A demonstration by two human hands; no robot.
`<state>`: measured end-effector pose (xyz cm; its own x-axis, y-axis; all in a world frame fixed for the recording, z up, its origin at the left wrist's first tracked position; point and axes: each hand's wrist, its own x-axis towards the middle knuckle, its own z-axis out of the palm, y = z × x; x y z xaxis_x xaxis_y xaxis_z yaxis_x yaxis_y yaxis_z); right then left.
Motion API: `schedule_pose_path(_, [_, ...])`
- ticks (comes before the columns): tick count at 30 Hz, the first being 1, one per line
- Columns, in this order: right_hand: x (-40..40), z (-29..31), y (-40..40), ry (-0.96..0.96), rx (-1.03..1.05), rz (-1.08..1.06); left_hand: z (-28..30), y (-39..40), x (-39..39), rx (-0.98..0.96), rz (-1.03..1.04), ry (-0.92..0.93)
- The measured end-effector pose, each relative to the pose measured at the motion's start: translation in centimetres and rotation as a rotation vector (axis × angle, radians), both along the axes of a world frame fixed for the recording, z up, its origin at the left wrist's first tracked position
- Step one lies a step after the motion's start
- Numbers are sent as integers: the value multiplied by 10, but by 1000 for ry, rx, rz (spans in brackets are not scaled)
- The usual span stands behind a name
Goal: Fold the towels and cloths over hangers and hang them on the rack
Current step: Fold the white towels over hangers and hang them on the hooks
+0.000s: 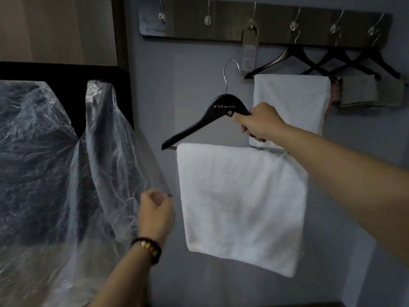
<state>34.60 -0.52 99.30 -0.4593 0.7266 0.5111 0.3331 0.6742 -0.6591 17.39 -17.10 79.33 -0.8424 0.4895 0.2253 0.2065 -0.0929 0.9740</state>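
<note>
My right hand (259, 122) grips the right shoulder of a black wooden hanger (203, 122) with a silver hook, held in the air below the wall rack (221, 27). A white towel (241, 207) is folded over the hanger's bar and hangs flat. My left hand (156, 207), with a bead bracelet at the wrist, is loosely curled and holds nothing, just left of the towel's edge. On the rack's right hooks hang three more black hangers: one carries a white towel (292, 105), the others grey-beige cloths (367, 91).
A paper tag (250, 47) hangs from a middle hook; hooks left of it are bare. To the left stands dark furniture draped in clear plastic sheeting (66, 162). A grey wall lies behind everything.
</note>
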Motion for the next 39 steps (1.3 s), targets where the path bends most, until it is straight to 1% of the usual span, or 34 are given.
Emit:
schedule_pose_path(1, [-2,-2,2,-15,16,8,21,-2,1,20,12,118])
schedule_pose_path(3, [-4,-6,5,-21,28,31,57,0,-2,-8,11,413])
schedule_pose_path(5, [-6,-11,8,-10,23,59,79,9,-16,-69,18,676])
schedule_pose_path(6, [-6,-14,10,-2,18,72,86,15,-25,-99,22,777])
schedule_pose_path(8, [-7,-21,14,21,-1,100,95,25,-40,-159,21,915])
schedule_pose_path(10, [-8,-28,19,50,-31,136,104,34,-51,-199,18,1011])
schedule_pose_path(12, [-10,-34,24,56,-47,171,112,44,-63,-286,-13,1085])
schedule_pose_path(14, [-17,-38,32,30,-32,188,122,55,-69,-404,-110,1095])
schedule_pose_path(17, [-31,-45,52,-7,-15,201,129,80,-78,-503,-288,1013])
schedule_pose_path(19, [-38,-50,72,-31,-6,214,122,99,-85,-531,-349,992])
schedule_pose_path(23, [-48,-52,119,-50,12,231,103,136,-101,-519,-424,934])
schedule_pose_path(26, [-56,-44,157,-74,21,241,103,170,-114,-561,-439,922])
schedule_pose_path(31, [-73,-24,214,-60,63,273,123,225,-136,-564,-417,1024])
schedule_pose_path(35, [-93,-14,244,-55,63,302,141,246,-157,-600,-335,1096])
schedule_pose_path(39, [-124,-9,261,-29,65,310,155,253,-184,-679,-280,1139])
